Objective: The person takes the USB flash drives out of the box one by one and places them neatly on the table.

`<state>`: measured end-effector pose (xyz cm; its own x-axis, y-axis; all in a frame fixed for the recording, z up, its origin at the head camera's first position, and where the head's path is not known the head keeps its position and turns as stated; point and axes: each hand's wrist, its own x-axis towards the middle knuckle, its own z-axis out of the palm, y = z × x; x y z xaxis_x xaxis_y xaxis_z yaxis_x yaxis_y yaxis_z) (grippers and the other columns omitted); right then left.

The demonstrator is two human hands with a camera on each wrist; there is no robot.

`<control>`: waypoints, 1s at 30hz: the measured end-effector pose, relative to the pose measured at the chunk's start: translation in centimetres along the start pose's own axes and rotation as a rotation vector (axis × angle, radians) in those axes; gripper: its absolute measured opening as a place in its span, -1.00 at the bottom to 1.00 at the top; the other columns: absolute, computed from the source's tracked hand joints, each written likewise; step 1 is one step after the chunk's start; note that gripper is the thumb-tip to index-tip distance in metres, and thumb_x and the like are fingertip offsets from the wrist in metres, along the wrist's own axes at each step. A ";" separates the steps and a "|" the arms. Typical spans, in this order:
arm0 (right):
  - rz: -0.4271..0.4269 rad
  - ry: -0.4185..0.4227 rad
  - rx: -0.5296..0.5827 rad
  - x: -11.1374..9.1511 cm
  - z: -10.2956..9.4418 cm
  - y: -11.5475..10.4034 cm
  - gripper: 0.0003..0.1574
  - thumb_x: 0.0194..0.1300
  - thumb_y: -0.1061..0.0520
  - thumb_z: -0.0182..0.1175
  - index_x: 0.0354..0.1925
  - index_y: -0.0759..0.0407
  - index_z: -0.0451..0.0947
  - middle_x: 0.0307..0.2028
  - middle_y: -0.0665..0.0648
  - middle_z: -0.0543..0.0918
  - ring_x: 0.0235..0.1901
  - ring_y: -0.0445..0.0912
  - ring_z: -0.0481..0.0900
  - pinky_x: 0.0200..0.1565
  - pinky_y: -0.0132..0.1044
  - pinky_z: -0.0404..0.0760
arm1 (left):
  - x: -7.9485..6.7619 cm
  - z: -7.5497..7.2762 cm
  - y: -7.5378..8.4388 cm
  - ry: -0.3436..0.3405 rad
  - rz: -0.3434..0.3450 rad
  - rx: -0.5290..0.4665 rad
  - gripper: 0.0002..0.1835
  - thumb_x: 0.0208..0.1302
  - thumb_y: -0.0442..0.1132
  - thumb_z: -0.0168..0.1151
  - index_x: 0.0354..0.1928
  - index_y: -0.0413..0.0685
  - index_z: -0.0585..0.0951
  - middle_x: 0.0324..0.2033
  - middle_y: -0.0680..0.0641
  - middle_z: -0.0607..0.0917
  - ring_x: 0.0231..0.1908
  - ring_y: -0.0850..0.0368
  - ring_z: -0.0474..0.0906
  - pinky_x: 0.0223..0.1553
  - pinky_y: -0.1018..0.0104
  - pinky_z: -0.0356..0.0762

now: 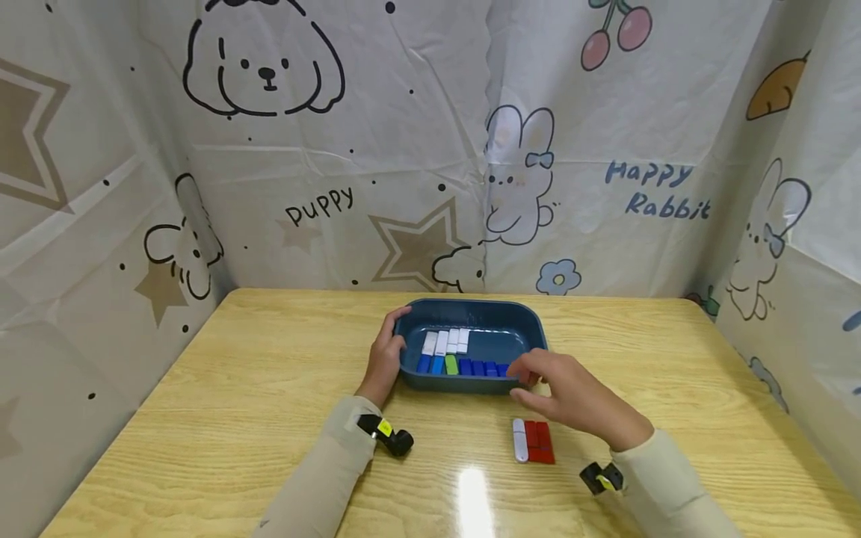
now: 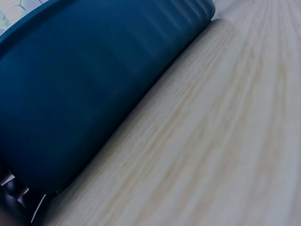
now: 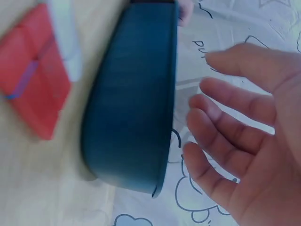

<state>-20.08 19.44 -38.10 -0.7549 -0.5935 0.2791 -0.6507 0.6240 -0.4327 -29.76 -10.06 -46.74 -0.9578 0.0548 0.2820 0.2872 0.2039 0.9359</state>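
Note:
A dark blue plastic bin [image 1: 501, 344] stands on the table. In it lie a row of white oblong pieces [image 1: 442, 342] and, along the front wall, a row of blue pieces [image 1: 477, 368] with one green piece [image 1: 451, 365]. My left hand [image 1: 385, 357] grips the bin's left end at the rim. Over the front right corner is my right hand [image 1: 572, 392], its fingers loosely bent and nothing between them in the right wrist view. Nearer to me, red pieces [image 1: 540, 441] lie together beside a white round-ended piece [image 1: 520, 439].
The wooden table [image 1: 269, 403] reaches back to a printed cloth [image 1: 303, 164], which also hangs at both sides. Small cameras [image 1: 393, 439] are strapped to both wrists. In the left wrist view, the bin's wall [image 2: 94, 80] fills the upper left.

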 end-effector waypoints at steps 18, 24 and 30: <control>0.160 -0.135 -0.039 7.6 0.3 3.1 -0.54 0.22 0.05 0.30 0.06 0.19 0.54 0.02 0.17 0.59 0.01 0.07 0.52 0.07 -0.02 0.49 | -0.4 0.1 -0.1 0.045 -0.002 0.025 -0.38 0.12 -0.40 -0.17 0.29 0.08 0.40 0.33 0.02 0.38 0.38 0.09 0.15 0.34 -0.01 0.06; 0.174 -0.182 -0.093 9.9 0.5 3.5 -0.50 0.21 0.06 0.30 0.08 0.25 0.53 0.08 0.21 0.57 0.10 0.08 0.49 0.18 0.00 0.40 | -0.2 0.1 -0.1 0.055 0.007 0.014 -0.37 0.11 -0.40 -0.15 0.28 0.09 0.41 0.32 0.03 0.39 0.36 0.08 0.18 0.32 0.00 0.08; 0.197 -0.246 -0.126 11.7 1.1 3.7 -0.46 0.20 0.04 0.32 0.10 0.25 0.52 0.09 0.21 0.57 0.08 0.07 0.51 0.15 -0.02 0.43 | 0.0 0.1 0.0 0.054 0.008 0.015 -0.37 0.11 -0.40 -0.16 0.28 0.08 0.41 0.32 0.01 0.39 0.36 0.06 0.17 0.33 -0.02 0.07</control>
<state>-31.23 14.26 -37.41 -0.8343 -0.5508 -0.0214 -0.5112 0.7876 -0.3439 -29.74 -9.95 -46.76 -0.9535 0.0042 0.3012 0.2948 0.2186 0.9302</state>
